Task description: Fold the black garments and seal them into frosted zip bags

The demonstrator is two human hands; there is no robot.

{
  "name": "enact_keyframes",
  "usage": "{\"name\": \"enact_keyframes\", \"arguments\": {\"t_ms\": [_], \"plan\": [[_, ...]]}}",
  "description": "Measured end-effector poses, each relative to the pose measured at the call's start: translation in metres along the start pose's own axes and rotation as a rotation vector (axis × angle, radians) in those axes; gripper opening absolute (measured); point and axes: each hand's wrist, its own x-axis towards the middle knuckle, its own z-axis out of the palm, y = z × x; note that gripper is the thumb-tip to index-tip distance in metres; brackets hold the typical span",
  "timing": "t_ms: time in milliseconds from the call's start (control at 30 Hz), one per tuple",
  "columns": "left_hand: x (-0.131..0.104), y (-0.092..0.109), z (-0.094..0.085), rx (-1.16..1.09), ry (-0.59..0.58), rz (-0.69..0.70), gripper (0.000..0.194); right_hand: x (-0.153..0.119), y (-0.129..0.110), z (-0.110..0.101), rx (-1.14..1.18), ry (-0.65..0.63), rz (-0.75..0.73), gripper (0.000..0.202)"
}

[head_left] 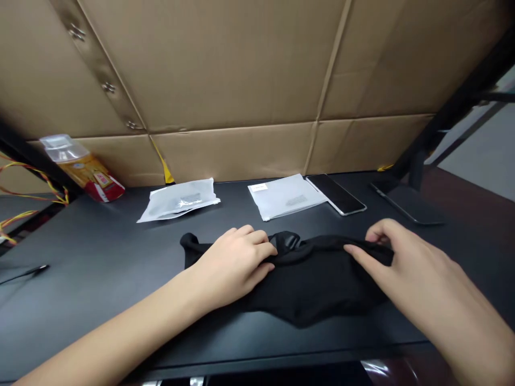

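A crumpled black cloth [306, 284] lies near the front edge of the dark table [108, 257]. My left hand [237, 260] has its fingers curled over the cloth's upper edge, left of its middle, gripping it. Beside those fingers a shiny dark patch shows in the folds. At the cloth's right end, my right hand [390, 252] pinches the fabric between thumb and fingers.
Behind the cloth lie two white pouches [181, 199] [286, 197], a white-edged phone [337, 194] and a dark flat device [406, 201]. A bottle [86, 169] leans at the back left. Cardboard [233, 69] stands behind. A cable [34, 271] is at left.
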Motion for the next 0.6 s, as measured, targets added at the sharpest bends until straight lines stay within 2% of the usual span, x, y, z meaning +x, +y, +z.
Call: {"name": "enact_keyframes", "arguments": {"t_ms": [67,133,200,267,333,367,433,500,600], "plan": [[0.002,0.002,-0.003,0.001,-0.001,-0.003,0.021,-0.001,-0.035,-0.004,0.023,0.192,-0.106,0.017],[0.002,-0.003,-0.007,-0.038,-0.015,0.026,0.022,-0.012,-0.074,0.001,0.107,0.274,-0.262,0.013],[-0.001,-0.015,-0.014,-0.124,-0.033,0.064,0.025,-0.029,-0.105,0.013,0.177,0.204,-0.47,0.016],[-0.007,-0.032,-0.021,-0.21,-0.023,0.083,0.038,-0.045,-0.118,0.023,0.28,0.094,-0.604,0.027],[-0.012,-0.048,-0.026,-0.243,0.029,0.074,0.047,-0.053,-0.111,0.027,0.452,0.003,-0.627,0.03],[-0.014,-0.054,-0.028,-0.242,0.066,0.065,0.047,-0.055,-0.101,0.026,0.538,0.0,-0.574,0.028],[-0.016,-0.061,-0.031,-0.239,0.127,0.044,0.044,-0.053,-0.073,0.021,0.62,0.064,-0.361,0.021],[-0.017,-0.06,-0.032,-0.246,0.144,0.034,0.041,-0.048,-0.048,0.019,0.511,0.099,-0.134,0.021],[-0.016,-0.052,-0.034,-0.265,0.096,0.012,0.037,-0.043,-0.036,0.024,0.314,-0.046,-0.077,0.04]]}}
